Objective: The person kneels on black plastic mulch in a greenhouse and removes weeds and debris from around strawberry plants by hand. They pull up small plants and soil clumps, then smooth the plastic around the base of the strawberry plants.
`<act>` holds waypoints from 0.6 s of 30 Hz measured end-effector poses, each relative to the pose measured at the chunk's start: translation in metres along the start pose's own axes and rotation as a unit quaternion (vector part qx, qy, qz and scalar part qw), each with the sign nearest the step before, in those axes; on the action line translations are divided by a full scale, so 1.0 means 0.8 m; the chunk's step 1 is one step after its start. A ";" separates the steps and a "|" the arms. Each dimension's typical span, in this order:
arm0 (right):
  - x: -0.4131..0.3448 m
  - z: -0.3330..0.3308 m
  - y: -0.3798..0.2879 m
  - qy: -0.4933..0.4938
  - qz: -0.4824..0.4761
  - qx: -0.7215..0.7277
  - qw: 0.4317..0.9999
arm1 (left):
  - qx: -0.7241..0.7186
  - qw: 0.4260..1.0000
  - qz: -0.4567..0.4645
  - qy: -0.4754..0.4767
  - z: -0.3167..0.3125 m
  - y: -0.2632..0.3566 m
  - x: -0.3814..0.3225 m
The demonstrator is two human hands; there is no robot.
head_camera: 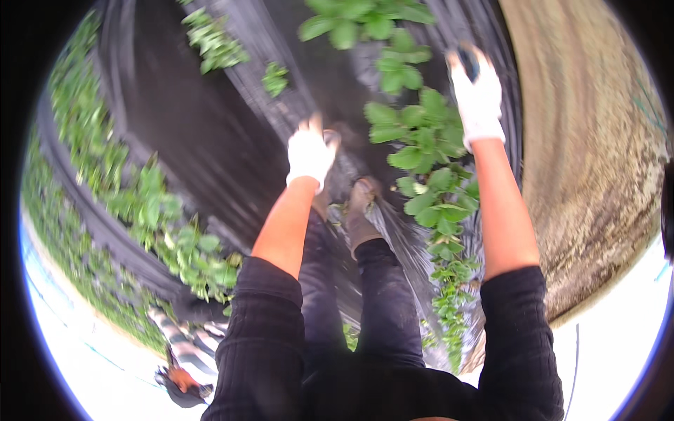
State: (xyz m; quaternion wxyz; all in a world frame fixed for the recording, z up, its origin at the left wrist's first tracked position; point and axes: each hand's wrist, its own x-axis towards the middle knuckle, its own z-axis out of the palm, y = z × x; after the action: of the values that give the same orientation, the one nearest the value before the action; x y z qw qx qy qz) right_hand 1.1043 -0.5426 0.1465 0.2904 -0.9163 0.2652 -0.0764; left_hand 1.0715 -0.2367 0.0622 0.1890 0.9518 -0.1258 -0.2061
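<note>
My left hand (310,152), in a white glove with soiled fingertips, hovers over the black plastic mulch film (205,137) ahead of my boots (360,210). Blur hides whether its fingers hold anything. Farther forward on the right, my right hand (480,100) wears a matching glove and is over the film near the bed's edge. A dark bluish patch (467,62) shows between its thumb and fingers; I cannot tell whether it is a held object. Just left of that hand runs a row of green leafy plants (426,131), apparently strawberry.
Bare brown soil (568,158) borders the film on the right. Small plants (216,42) grow ahead to the left, with another leafy row (152,205) beyond the dark film. A bent-over person (184,352) in striped clothing works at lower left.
</note>
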 end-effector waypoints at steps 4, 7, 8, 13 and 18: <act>-0.101 0.026 -0.073 -0.329 -0.097 -0.082 0.936 | 0.065 0.972 -0.177 -0.141 -0.041 -0.117 -0.179; -0.140 0.070 -0.116 -0.478 -0.172 -0.103 0.855 | 0.158 0.948 -0.256 -0.101 -0.076 -0.170 -0.268; -0.138 0.082 -0.123 -0.473 -0.180 -0.150 0.849 | 0.147 0.953 -0.257 -0.064 -0.081 -0.184 -0.280; -0.070 0.136 -0.118 -0.453 -0.086 -0.361 0.810 | 0.093 0.924 -0.356 -0.105 -0.104 -0.232 -0.274; -0.031 0.160 -0.082 -0.424 -0.009 -0.424 0.800 | 0.071 0.906 -0.386 -0.157 -0.103 -0.259 -0.237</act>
State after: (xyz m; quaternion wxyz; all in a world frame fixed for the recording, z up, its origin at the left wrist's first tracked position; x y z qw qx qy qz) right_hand 1.1500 -0.4210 0.0794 -0.0442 -0.8910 0.1129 0.4375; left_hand 0.9736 0.0345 0.1123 0.0048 0.8923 0.2093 -0.3999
